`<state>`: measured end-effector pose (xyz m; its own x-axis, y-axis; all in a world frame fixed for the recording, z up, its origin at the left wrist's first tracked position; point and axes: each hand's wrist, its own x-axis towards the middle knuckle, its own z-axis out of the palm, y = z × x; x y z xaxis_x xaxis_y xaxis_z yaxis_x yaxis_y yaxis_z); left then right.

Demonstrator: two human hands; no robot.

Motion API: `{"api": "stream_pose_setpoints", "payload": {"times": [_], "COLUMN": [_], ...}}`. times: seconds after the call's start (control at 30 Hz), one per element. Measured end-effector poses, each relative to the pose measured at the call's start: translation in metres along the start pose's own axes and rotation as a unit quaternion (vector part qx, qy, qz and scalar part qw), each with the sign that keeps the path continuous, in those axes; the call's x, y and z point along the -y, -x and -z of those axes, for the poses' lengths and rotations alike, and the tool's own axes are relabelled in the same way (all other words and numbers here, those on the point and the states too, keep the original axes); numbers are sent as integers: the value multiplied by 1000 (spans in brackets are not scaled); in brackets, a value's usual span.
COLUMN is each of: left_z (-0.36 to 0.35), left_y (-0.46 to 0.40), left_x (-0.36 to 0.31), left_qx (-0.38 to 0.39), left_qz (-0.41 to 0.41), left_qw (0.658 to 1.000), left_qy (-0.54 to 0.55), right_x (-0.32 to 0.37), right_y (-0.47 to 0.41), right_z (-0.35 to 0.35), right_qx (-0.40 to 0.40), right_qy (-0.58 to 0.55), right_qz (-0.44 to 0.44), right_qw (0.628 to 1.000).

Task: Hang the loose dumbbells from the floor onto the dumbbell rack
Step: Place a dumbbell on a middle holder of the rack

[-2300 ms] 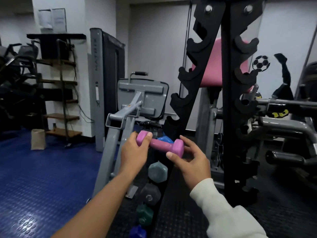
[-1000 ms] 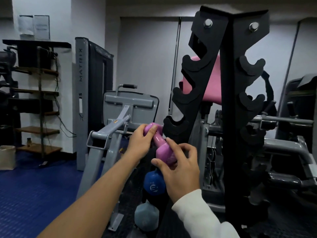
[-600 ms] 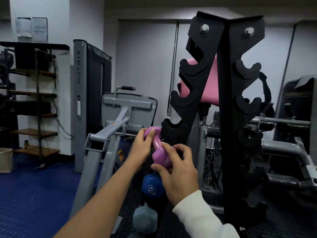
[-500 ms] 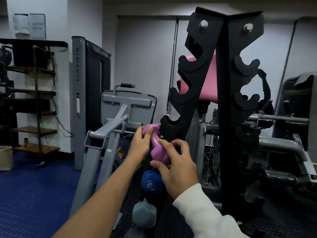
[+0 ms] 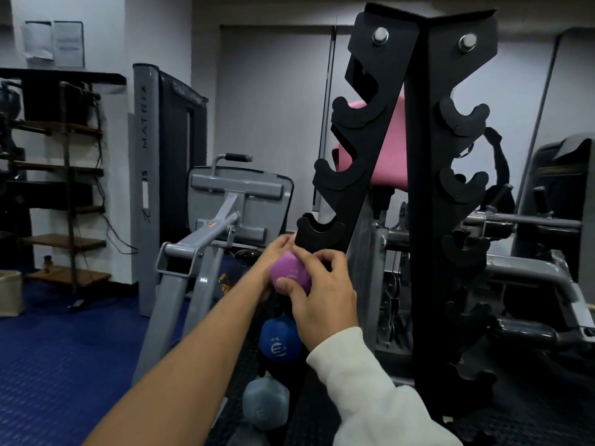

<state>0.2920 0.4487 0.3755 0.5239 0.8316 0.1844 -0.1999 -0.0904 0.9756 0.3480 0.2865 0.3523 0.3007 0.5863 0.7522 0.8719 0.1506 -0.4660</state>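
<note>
While both hands hold it, the pink dumbbell (image 5: 289, 274) sits right at the black dumbbell rack (image 5: 415, 201), just under the lowest empty cradle (image 5: 318, 231) on the rack's left column. Only its near head shows; handle and far head are hidden behind the hands, so can't tell if it's seated in a cradle.

Right hand (image 5: 322, 294): thumb hooked under the near head, fingers curled over the top, wrapping the head. White sleeve (image 5: 370, 391) on that arm.

Left hand (image 5: 273, 255): comes in from the left, bare forearm, fingers reach behind and over the pink head toward the cradle. Mostly hidden by the dumbbell and the right hand; it touches the dumbbell, but whether the fingers curl round the handle I can't tell.

Below the pink one, same column: a dark blue dumbbell (image 5: 278, 342) with white print on its end face, then a grey-blue dumbbell (image 5: 265, 403) under it, both hanging on the rack.

Upper cradles on the left column and the cradles on the right column carry nothing.

Surroundings: a grey machine frame (image 5: 206, 249) left of the rack, a pink pad (image 5: 386, 149) behind the rack, a tall grey upright marked MATRIX (image 5: 146, 156), wooden shelves (image 5: 61, 169) far left, blue floor (image 5: 64, 355).
</note>
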Motion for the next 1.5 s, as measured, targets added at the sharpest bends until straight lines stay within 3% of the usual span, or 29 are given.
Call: {"api": "stream_pose_setpoints", "payload": {"times": [0.07, 0.17, 0.47, 0.6, 0.7, 0.8, 0.9, 0.97, 1.03, 1.1, 1.27, 1.5], "left_z": [-1, 0, 2, 17, 32, 31, 12, 1, -8, -16, -26, -12], "left_y": [0, 0, -1, 11, 36, 73, 117, 132, 135, 135, 122, 110], "left_x": [6, 11, 7, 2, 2, 16, 26, 30, 35, 37, 38, 25], "left_qx": [30, 52, 27, 25, -53, -194, -211, -195, -205, -215, -244, -202], "left_qz": [22, -19, -25, -52, -119, -247, -311, -309, -300, -292, -286, -287], "left_qw": [998, 998, 999, 987, 968, 914, 863, 833, 810, 803, 794, 791], "left_qy": [45, 38, -32, -150, -216, -258, -338, -415, -460, -473, -477, -502], "right_x": [-3, -8, -23, -28, -44, -67, -69, -64, -61, -62, -67, -74], "right_y": [0, 2, 9, 7, 5, -14, -44, -62, -76, -85, -95, -102], "right_z": [2, 1, -18, -9, 11, 17, 12, 5, -4, -12, -15, -22], "right_qx": [7, 3, -89, -55, -106, -182, -128, -64, 10, 63, 94, 156], "right_qy": [9, 23, 4, -32, -175, -313, -392, -414, -477, -517, -551, -604], "right_qz": [8, 38, 97, 98, 22, -160, -259, -296, -338, -346, -343, -333], "right_qw": [1000, 999, 991, 993, 979, 918, 873, 858, 812, 780, 755, 707]}}
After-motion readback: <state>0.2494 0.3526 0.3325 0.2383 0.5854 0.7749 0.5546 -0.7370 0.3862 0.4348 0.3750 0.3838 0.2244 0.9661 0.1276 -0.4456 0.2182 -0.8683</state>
